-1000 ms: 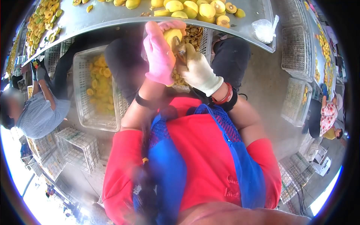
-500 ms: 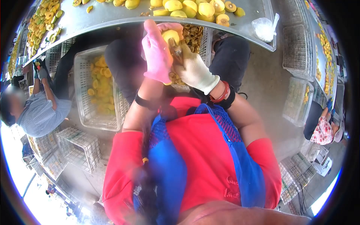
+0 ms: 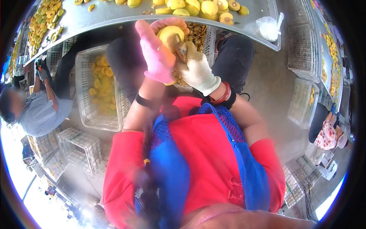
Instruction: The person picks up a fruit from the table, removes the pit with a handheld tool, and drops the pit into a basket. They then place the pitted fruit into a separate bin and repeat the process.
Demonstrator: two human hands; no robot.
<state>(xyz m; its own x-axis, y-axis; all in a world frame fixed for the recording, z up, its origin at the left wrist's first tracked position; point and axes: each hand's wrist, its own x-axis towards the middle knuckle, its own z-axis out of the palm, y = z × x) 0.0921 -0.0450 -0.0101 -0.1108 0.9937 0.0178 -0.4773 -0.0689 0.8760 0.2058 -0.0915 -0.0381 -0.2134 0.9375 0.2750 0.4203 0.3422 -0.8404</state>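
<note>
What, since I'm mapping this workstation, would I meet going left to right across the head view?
Coworker's patterned shirt, plastic crate of cut yellow fruit, pink-gloved left hand, white-gloved right hand, plastic bag, another coworker's red-patterned top.

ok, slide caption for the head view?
Pink-gloved left hand holds a yellow fruit; white-gloved right hand holds a metal tool against it.

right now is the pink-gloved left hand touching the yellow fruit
Touching. The head view shows the yellow fruit held in the pink-gloved left hand, with the gloved fingers curled against its far edge and no gap showing there.
</note>
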